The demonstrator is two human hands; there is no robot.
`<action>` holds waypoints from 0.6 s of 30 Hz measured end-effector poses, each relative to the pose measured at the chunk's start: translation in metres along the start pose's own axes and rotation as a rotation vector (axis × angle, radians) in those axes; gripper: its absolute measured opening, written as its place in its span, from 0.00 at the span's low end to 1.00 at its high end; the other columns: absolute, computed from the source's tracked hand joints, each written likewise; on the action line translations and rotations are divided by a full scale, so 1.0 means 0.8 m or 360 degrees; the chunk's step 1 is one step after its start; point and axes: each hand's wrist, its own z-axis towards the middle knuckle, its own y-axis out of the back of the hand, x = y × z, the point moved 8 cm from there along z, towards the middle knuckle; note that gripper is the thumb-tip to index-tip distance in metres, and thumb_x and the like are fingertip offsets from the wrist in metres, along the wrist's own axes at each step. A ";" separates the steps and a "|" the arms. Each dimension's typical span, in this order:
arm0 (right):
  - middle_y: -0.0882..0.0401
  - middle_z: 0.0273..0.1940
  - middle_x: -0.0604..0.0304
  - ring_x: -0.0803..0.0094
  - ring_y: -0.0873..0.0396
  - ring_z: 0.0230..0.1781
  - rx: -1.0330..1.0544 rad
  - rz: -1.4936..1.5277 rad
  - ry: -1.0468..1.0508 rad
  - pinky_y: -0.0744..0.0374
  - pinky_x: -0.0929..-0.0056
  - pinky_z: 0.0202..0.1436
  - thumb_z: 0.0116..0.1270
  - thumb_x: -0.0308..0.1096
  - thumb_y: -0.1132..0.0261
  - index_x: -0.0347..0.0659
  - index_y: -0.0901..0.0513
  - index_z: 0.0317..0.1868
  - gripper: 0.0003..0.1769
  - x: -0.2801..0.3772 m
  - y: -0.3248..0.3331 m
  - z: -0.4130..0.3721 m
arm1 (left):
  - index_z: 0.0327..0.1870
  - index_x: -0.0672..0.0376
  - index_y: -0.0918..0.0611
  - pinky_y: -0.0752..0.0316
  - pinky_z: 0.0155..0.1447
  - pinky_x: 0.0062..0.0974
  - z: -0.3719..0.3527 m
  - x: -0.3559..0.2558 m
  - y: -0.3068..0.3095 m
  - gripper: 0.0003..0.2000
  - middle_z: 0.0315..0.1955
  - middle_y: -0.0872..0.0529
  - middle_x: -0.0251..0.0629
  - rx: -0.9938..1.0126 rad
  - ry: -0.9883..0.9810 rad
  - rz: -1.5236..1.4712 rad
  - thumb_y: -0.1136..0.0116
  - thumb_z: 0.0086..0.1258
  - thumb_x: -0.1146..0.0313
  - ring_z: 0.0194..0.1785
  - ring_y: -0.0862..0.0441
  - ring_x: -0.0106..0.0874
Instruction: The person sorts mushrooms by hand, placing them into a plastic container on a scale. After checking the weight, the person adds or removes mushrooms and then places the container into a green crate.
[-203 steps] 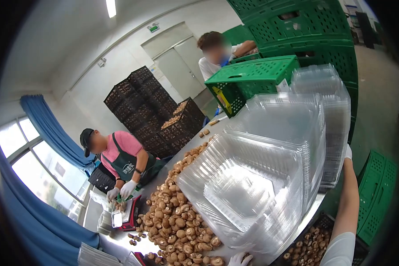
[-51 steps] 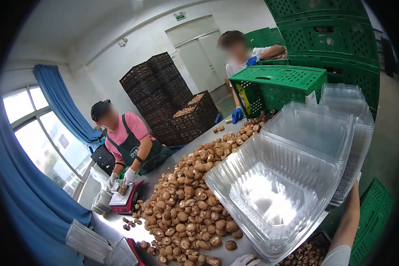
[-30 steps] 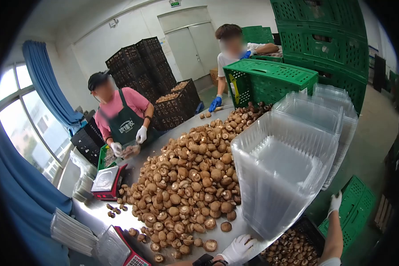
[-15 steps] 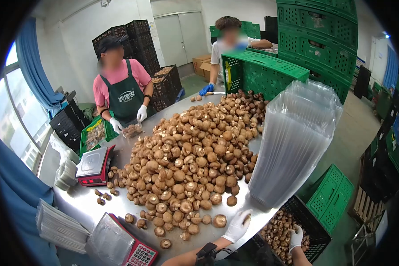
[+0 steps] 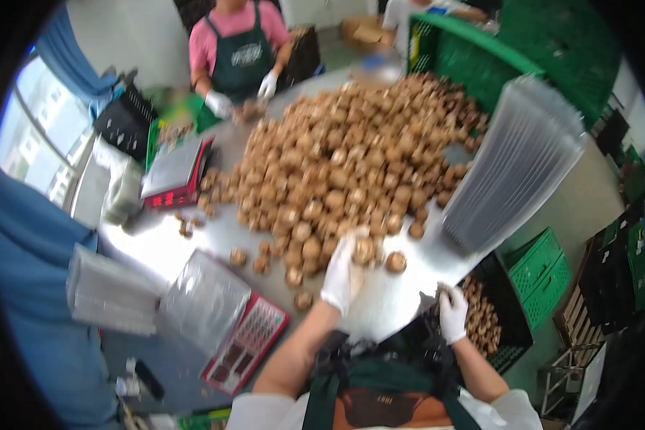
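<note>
My left hand, in a white glove, is at the near edge of a big heap of brown mushrooms on the metal table. Its fingers and thumb curl round a mushroom; the view is slightly blurred. Another single mushroom lies just right of it. My right hand, also gloved, is over the left side of a black crate holding mushrooms. Its fingers are bent inward, and what they may hold is hidden.
A tall stack of clear plastic trays stands at the table's right edge. Red scales sit near left, with more scales beyond. A green crate lies tipped behind the heap. A co-worker in a dark apron stands across the table.
The head view has shifted and tilted down. My left hand has moved forward to the mushroom heap. My right hand has lifted from the mushrooms in the black crate towards the table edge.
</note>
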 end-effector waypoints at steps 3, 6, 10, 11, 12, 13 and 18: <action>0.14 0.41 0.55 0.71 0.16 0.41 0.0126 0.0211 -0.0110 0.19 0.73 0.50 0.72 0.19 0.41 0.34 0.14 0.54 0.14 0.010 -0.033 -0.008 | 0.64 0.58 0.23 0.20 0.55 0.30 -0.013 -0.029 0.003 0.24 0.58 0.16 0.42 0.0151 -0.0052 -0.0191 0.58 0.86 0.47 0.58 0.17 0.34; 0.15 0.43 0.58 0.74 0.18 0.42 0.0249 0.0371 -0.0154 0.19 0.74 0.52 0.73 0.17 0.42 0.33 0.15 0.56 0.16 0.012 -0.059 -0.019 | 0.66 0.58 0.25 0.19 0.59 0.33 -0.036 -0.047 0.010 0.24 0.59 0.17 0.44 0.0202 -0.0044 -0.0213 0.60 0.86 0.47 0.61 0.18 0.36; 0.14 0.44 0.57 0.73 0.17 0.43 0.0329 0.0418 -0.0185 0.19 0.74 0.53 0.73 0.17 0.42 0.32 0.15 0.56 0.16 0.022 -0.082 -0.033 | 0.69 0.60 0.27 0.20 0.65 0.38 -0.060 -0.060 0.013 0.23 0.62 0.19 0.45 0.0135 -0.0052 -0.0209 0.57 0.86 0.51 0.65 0.19 0.39; 0.14 0.44 0.57 0.73 0.17 0.43 0.0351 0.0427 -0.0189 0.19 0.74 0.53 0.72 0.17 0.42 0.32 0.15 0.56 0.16 0.022 -0.088 -0.036 | 0.69 0.60 0.27 0.21 0.66 0.39 -0.063 -0.061 0.014 0.23 0.63 0.20 0.45 0.0141 -0.0053 -0.0199 0.57 0.86 0.52 0.66 0.20 0.39; 0.14 0.44 0.56 0.73 0.17 0.43 0.0369 0.0439 -0.0190 0.19 0.74 0.53 0.72 0.17 0.42 0.32 0.14 0.56 0.16 0.024 -0.093 -0.038 | 0.70 0.60 0.28 0.21 0.67 0.39 -0.064 -0.059 0.018 0.23 0.63 0.20 0.43 0.0111 -0.0043 -0.0253 0.55 0.85 0.54 0.67 0.20 0.39; 0.14 0.45 0.56 0.72 0.17 0.44 0.0403 0.0412 -0.0156 0.19 0.74 0.53 0.72 0.17 0.42 0.33 0.14 0.56 0.16 0.029 -0.098 -0.038 | 0.70 0.60 0.28 0.21 0.67 0.39 -0.067 -0.060 0.018 0.22 0.63 0.20 0.43 0.0072 -0.0032 -0.0234 0.55 0.85 0.55 0.67 0.20 0.39; 0.15 0.44 0.56 0.71 0.17 0.43 0.0501 0.0394 -0.0082 0.20 0.73 0.54 0.71 0.17 0.43 0.32 0.14 0.56 0.17 0.057 -0.124 -0.039 | 0.72 0.60 0.27 0.21 0.67 0.38 -0.071 -0.048 0.041 0.21 0.66 0.20 0.42 0.0029 0.0091 -0.0298 0.57 0.86 0.59 0.69 0.22 0.40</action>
